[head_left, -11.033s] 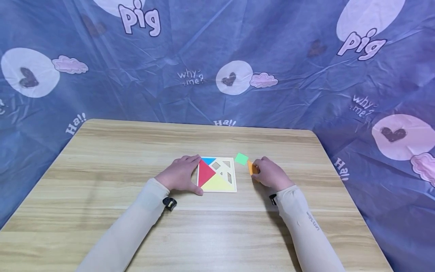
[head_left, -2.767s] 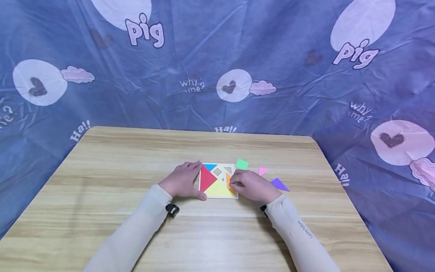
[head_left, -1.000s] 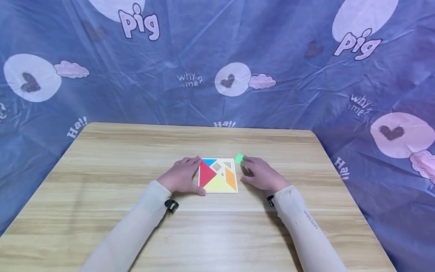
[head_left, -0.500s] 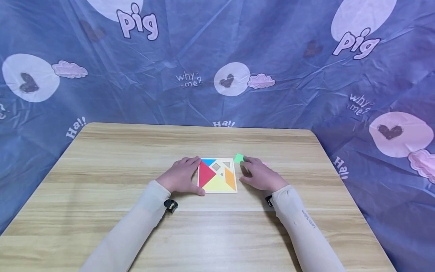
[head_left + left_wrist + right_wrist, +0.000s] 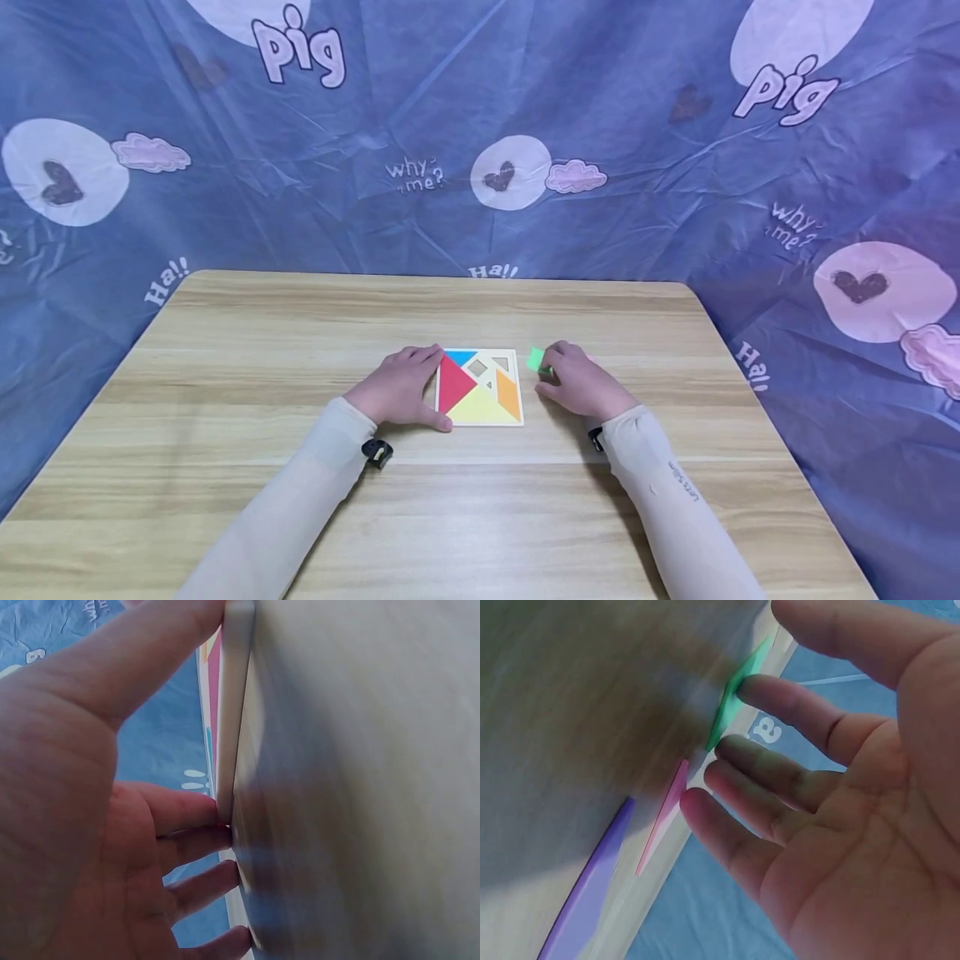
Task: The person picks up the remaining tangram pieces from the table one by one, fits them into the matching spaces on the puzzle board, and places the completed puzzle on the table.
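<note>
My left hand (image 5: 399,387) grips the left side of a tangram board (image 5: 480,427), its thumb at the near corner and fingers at the far one. Set in the board are a red triangle (image 5: 454,383), a yellow triangle (image 5: 483,407), a blue triangle (image 5: 460,357) and an orange parallelogram (image 5: 507,395). Several recesses show bare wood. To the right of the board, my right hand (image 5: 581,385) touches a green square (image 5: 737,694) with the index fingertip. Its thumb stands apart from the piece, as the right wrist view shows.
A pink triangle (image 5: 664,814) and a purple triangle (image 5: 589,892) lie on the table beside the right hand's fingers; the hand covers both in the head view. The wooden table (image 5: 480,517) ends at a blue printed cloth (image 5: 420,225) behind it.
The orange parallelogram went from the table into the board earlier. In the last half second the green square has shifted slightly right, under my right fingertip. My left hand has stayed on the board.
</note>
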`<state>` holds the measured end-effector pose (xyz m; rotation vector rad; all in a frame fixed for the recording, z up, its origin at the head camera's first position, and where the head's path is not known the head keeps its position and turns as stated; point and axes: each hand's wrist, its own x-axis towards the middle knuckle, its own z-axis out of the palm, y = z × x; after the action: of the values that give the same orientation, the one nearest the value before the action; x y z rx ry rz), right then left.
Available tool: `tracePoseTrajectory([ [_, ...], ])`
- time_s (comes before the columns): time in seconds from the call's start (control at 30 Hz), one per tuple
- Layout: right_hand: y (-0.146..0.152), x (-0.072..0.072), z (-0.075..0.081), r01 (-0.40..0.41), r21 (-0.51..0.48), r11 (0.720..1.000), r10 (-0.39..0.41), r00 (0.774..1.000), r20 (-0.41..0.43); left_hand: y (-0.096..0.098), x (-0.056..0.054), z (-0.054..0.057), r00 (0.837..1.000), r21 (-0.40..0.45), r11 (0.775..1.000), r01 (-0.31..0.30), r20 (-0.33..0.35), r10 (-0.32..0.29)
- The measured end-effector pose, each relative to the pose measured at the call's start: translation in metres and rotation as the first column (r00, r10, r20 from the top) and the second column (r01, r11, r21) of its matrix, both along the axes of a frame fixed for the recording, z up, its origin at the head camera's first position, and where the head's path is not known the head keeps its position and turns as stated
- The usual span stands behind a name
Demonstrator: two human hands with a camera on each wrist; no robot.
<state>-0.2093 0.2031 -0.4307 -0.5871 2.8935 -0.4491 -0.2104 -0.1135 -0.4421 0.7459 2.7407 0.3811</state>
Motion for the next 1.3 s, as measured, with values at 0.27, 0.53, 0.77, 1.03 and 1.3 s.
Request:
tracePoseTrajectory([
  [0.27, 0.0, -0.004, -0.001, 0.029, 0.03, 0.999, -0.028, 0.999, -0.035, 0.0, 0.001, 0.002, 1.0, 0.017, 1.0, -0.002, 0.006, 0.002],
  [0.53, 0.004, 0.001, 0.001, 0.02, 0.067, 0.998, -0.014, 0.996, -0.087, 0.005, 0.008, 0.003, 1.0, 0.01, 1.0, -0.013, -0.002, 0.013],
  [0.77, 0.005, 0.004, 0.005, 0.06, 0.052, 0.997, -0.059, 0.998, -0.028, 0.008, 0.015, 0.005, 1.0, 0.003, 1.0, -0.028, 0.002, 0.028],
  [1.03, 0.004, 0.003, 0.003, 0.101, 0.018, 0.995, -0.101, 0.995, -0.009, 0.008, 0.016, 0.004, 1.0, 0.003, 1.0, -0.03, -0.007, 0.03],
  [1.3, 0.007, 0.002, 0.002, 0.11, -0.013, 0.994, -0.11, 0.994, 0.0, 0.009, 0.016, 0.003, 1.0, 0.005, 1.0, -0.028, -0.009, 0.029],
])
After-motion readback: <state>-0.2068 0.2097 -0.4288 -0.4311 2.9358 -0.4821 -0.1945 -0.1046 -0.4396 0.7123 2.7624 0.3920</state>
